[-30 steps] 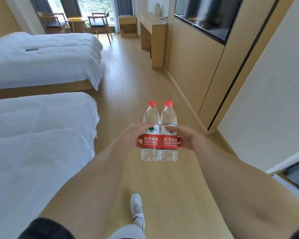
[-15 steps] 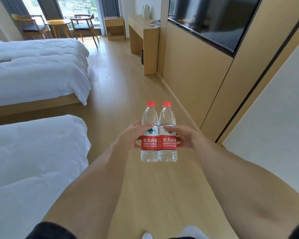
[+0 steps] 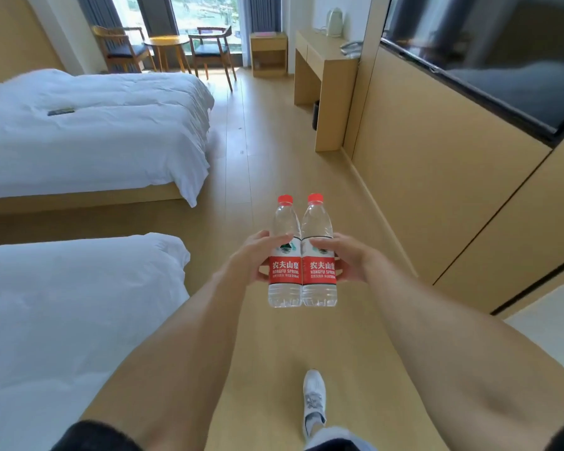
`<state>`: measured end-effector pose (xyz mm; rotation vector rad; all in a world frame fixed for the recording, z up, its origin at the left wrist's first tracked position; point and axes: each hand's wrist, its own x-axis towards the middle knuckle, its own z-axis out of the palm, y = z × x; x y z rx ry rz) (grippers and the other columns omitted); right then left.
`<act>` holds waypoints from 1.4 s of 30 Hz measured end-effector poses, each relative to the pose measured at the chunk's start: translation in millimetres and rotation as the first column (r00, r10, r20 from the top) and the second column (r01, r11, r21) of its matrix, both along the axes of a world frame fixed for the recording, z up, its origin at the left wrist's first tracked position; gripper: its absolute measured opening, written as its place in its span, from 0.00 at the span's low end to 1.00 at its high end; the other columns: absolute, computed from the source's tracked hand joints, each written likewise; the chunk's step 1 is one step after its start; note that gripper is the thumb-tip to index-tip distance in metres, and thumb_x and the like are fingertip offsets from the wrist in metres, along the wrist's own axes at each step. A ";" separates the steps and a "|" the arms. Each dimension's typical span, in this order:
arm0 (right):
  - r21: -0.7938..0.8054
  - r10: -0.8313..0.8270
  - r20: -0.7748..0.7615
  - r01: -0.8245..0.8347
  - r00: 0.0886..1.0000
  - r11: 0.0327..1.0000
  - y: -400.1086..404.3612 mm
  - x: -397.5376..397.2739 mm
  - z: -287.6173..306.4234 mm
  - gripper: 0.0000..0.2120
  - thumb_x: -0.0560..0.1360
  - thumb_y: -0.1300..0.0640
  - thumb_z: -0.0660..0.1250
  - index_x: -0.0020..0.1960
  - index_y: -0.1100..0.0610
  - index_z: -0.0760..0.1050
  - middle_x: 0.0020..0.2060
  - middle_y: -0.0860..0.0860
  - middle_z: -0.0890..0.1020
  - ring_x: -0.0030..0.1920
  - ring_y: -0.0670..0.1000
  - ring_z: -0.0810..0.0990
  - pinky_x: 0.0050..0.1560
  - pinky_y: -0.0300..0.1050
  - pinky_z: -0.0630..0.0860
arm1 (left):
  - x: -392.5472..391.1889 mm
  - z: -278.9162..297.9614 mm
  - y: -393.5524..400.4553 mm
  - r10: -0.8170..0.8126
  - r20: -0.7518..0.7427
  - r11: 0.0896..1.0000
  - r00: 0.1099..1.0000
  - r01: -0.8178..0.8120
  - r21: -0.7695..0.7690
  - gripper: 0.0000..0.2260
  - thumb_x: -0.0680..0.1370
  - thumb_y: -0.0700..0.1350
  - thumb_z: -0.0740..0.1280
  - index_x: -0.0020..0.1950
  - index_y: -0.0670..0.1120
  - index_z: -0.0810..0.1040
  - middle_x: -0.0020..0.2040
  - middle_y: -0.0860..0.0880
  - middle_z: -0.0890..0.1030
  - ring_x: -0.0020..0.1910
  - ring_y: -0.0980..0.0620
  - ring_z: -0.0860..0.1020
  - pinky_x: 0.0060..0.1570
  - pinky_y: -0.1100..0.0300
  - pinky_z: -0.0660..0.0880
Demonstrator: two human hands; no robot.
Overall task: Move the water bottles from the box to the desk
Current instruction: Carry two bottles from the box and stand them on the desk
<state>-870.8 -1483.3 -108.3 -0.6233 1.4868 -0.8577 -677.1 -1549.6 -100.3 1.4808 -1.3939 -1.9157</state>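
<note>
Ideally, both water bottles point(image 3: 302, 252), clamped upright between the curled left hand point(image 3: 251, 257) and right hand point(image 3: 349, 260), are kept level toward the upper-right desk point(image 3: 326, 60).

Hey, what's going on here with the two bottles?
A person is carrying two water bottles upright, side by side, down a hotel room floor. The left hand grips the left bottle and the right hand grips the right bottle. Both have red caps and labels. The desk, with a kettle on it, stands ahead by the right wall, so neither bottle is set down yet.
</note>
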 end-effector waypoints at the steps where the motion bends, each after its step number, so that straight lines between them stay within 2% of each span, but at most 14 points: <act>1: -0.001 0.006 0.007 -0.006 1.000 1.000 -18.2 -5.5 -1.5 0.17 0.76 0.52 0.72 0.63 0.53 0.74 0.50 0.55 0.83 0.45 0.55 0.82 0.52 0.56 0.81 | -5.0 -0.8 -15.0 0.010 0.012 1.000 1.000 -0.010 -0.004 0.18 0.75 0.53 0.74 0.62 0.49 0.77 0.52 0.45 0.85 0.44 0.47 0.84 0.44 0.48 0.82; 4: 0.008 0.038 0.027 -0.038 0.999 0.999 -81.5 -28.9 -1.1 0.16 0.76 0.52 0.72 0.63 0.53 0.75 0.50 0.55 0.83 0.46 0.55 0.82 0.51 0.55 0.81 | -29.1 0.8 -69.5 0.066 0.041 0.998 0.997 -0.065 -0.010 0.18 0.76 0.54 0.74 0.62 0.49 0.77 0.51 0.45 0.85 0.45 0.47 0.84 0.43 0.50 0.82; 8: 0.012 0.099 0.045 -0.100 0.994 0.995 -154.3 -59.2 3.6 0.18 0.76 0.52 0.72 0.64 0.53 0.73 0.55 0.57 0.83 0.49 0.56 0.83 0.51 0.57 0.81 | -56.8 6.7 -134.7 0.108 0.061 0.994 0.992 -0.107 -0.009 0.18 0.76 0.54 0.74 0.62 0.49 0.77 0.51 0.45 0.86 0.47 0.46 0.85 0.48 0.47 0.83; 11: 0.010 0.130 0.039 -0.130 0.991 0.991 -200.5 -76.9 9.1 0.16 0.77 0.52 0.72 0.62 0.52 0.73 0.55 0.57 0.83 0.49 0.56 0.82 0.52 0.56 0.81 | -71.2 9.3 -176.5 0.127 0.055 0.992 0.990 -0.127 -0.011 0.19 0.76 0.54 0.73 0.63 0.48 0.76 0.52 0.44 0.85 0.47 0.46 0.85 0.49 0.46 0.83; 14: 0.007 0.157 0.037 -0.158 0.987 0.987 -245.3 -91.3 8.3 0.19 0.76 0.51 0.72 0.64 0.53 0.72 0.56 0.58 0.82 0.50 0.57 0.82 0.51 0.56 0.82 | -84.0 11.2 -216.0 0.131 0.037 0.991 0.991 -0.130 -0.013 0.19 0.76 0.55 0.73 0.63 0.49 0.76 0.53 0.44 0.85 0.50 0.45 0.85 0.52 0.44 0.82; 18: 0.002 0.178 0.033 -0.178 0.983 0.984 -302.1 -108.8 6.6 0.20 0.76 0.51 0.73 0.65 0.54 0.72 0.56 0.58 0.82 0.48 0.57 0.82 0.49 0.56 0.82 | -99.1 9.1 -270.2 0.133 0.021 0.991 0.991 -0.132 -0.014 0.19 0.76 0.55 0.74 0.63 0.49 0.76 0.52 0.45 0.86 0.49 0.45 0.85 0.50 0.45 0.83; 23: -0.004 0.163 0.027 -0.163 0.986 0.987 -381.5 -128.6 0.6 0.21 0.75 0.52 0.73 0.65 0.55 0.73 0.56 0.59 0.82 0.48 0.57 0.82 0.49 0.55 0.82 | -118.1 0.2 -353.7 0.095 0.007 0.995 0.995 -0.095 -0.016 0.20 0.76 0.56 0.73 0.64 0.49 0.76 0.53 0.44 0.85 0.48 0.46 0.85 0.45 0.49 0.83; 30: 0.000 0.088 -0.042 -0.088 0.995 0.996 -522.6 -144.4 5.3 0.18 0.76 0.54 0.72 0.64 0.56 0.74 0.53 0.58 0.82 0.49 0.57 0.81 0.54 0.57 0.80 | -140.6 -12.5 -511.5 0.024 -0.025 1.000 0.999 -0.025 -0.017 0.21 0.77 0.56 0.72 0.65 0.49 0.75 0.54 0.44 0.85 0.50 0.45 0.85 0.46 0.49 0.82; 35: -0.002 0.059 -0.045 -0.060 0.997 0.998 -619.6 -150.8 15.1 0.19 0.76 0.54 0.72 0.64 0.57 0.74 0.58 0.60 0.83 0.51 0.58 0.83 0.58 0.59 0.80 | -150.8 -5.9 -618.1 -0.012 -0.027 1.000 1.000 0.012 -0.010 0.21 0.76 0.55 0.73 0.65 0.49 0.74 0.54 0.44 0.84 0.50 0.45 0.85 0.46 0.49 0.82; 39: -0.006 0.026 -0.036 -0.027 0.999 1.000 -677.2 -159.3 19.9 0.15 0.76 0.54 0.72 0.61 0.56 0.75 0.58 0.60 0.83 0.52 0.58 0.83 0.61 0.62 0.78 | -162.0 1.4 -682.4 -0.041 -0.020 0.999 0.999 0.041 -0.015 0.21 0.77 0.54 0.73 0.65 0.49 0.74 0.53 0.44 0.84 0.49 0.45 0.85 0.44 0.50 0.82; 42: -0.006 0.016 -0.034 -0.017 0.999 1.000 -718.5 -168.6 21.3 0.16 0.76 0.54 0.72 0.61 0.56 0.75 0.56 0.60 0.84 0.51 0.58 0.83 0.60 0.61 0.79 | -170.6 0.2 -726.1 -0.055 -0.027 0.998 0.998 0.054 -0.017 0.22 0.76 0.55 0.74 0.66 0.49 0.74 0.54 0.44 0.84 0.50 0.45 0.85 0.46 0.48 0.82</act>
